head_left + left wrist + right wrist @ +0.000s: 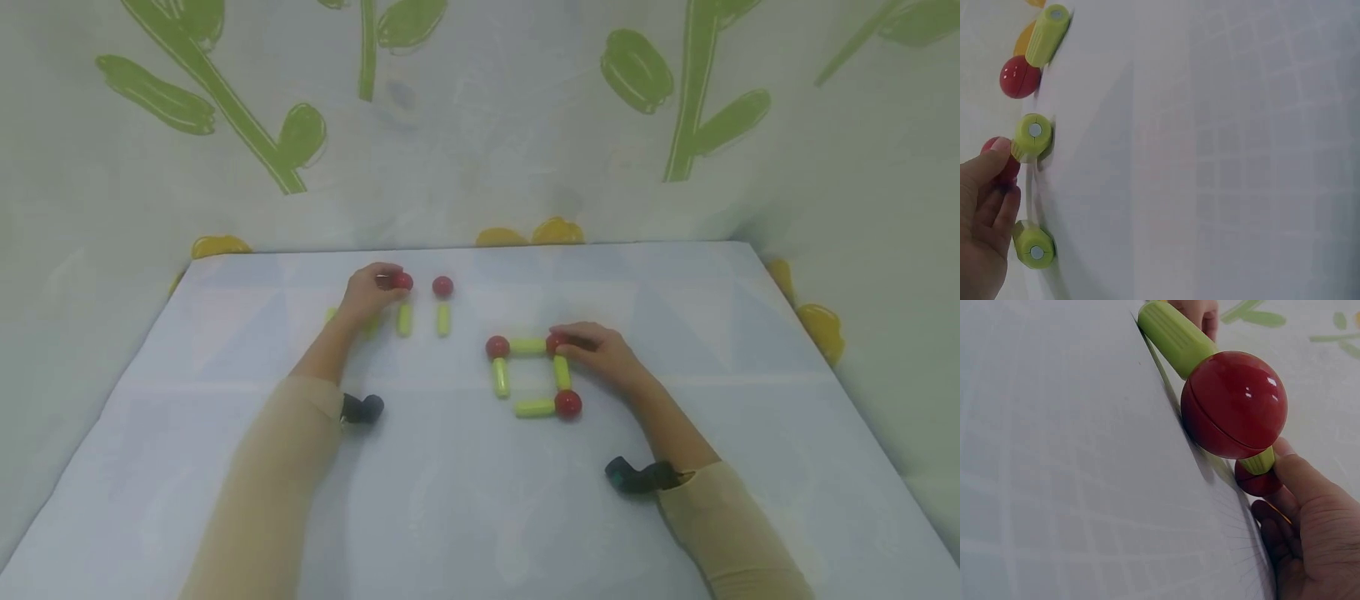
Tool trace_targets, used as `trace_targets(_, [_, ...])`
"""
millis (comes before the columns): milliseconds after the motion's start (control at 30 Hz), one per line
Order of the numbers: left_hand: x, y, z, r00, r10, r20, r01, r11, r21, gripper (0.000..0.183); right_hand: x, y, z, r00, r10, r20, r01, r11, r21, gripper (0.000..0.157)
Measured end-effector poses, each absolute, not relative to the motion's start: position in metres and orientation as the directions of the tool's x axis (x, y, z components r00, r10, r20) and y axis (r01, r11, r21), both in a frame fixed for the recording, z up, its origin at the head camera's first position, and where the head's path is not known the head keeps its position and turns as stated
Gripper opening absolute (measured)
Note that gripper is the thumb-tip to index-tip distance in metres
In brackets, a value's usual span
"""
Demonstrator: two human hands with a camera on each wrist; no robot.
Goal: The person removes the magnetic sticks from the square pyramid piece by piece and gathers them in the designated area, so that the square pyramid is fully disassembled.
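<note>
At the back left, my left hand (366, 293) pinches a shiny red ball (403, 281) between thumb and fingers. In the left wrist view this ball is partly covered by the fingers, close beside a yellow-green rod (1034, 132) with a grey round end. My right hand (603, 357) grips another red ball (554, 344) at the far right corner of a four-sided outline. Two more red balls, one at the far left (497, 347) and one at the near right (567, 404), mark other corners. Yellow-green rods (528, 345) form its sides; the near left corner has no ball.
A loose red ball (443, 287) sits behind a rod (444, 320) in a row of several rods at the back of the white table (465, 508). My left forearm partly hides that row. A wall (480, 150) with painted green leaves rises behind the table.
</note>
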State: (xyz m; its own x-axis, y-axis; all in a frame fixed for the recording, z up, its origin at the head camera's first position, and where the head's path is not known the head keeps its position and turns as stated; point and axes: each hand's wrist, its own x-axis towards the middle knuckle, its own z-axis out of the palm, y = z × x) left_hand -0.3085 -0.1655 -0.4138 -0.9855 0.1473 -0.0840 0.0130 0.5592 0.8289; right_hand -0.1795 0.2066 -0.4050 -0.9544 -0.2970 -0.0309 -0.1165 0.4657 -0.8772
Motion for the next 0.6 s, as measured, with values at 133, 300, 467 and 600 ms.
trace_targets(133, [-0.315, -0.167, -0.42, -0.979, 0.14, -0.146, -0.031, 0.607, 0.794, 0.05, -0.178, 0.206, -0.405, -0.953, -0.301, -0.031, -0.121, 0.473, -0.873, 0.038])
trace_targets(300, [-0.316, -0.165, -0.421, -0.977, 0.14, -0.16, -0.038, 0.628, 0.777, 0.05, -0.185, 0.21, -0.419, -0.955, -0.296, -0.019, -0.127, 0.466, -0.876, 0.038])
trace_targets(467, [-0.314, -0.163, -0.417, -0.977, 0.156, -0.144, -0.014, 0.629, 0.777, 0.052, -0.194, 0.217, -0.439, -0.957, -0.289, -0.018, -0.12, 0.452, -0.884, 0.038])
trace_targets(600, [-0.312, -0.165, -0.413, -0.975, 0.163, -0.153, -0.028, 0.59, 0.807, 0.057, -0.195, 0.218, -0.441, -0.956, -0.295, -0.004, -0.133, 0.445, -0.886, 0.039])
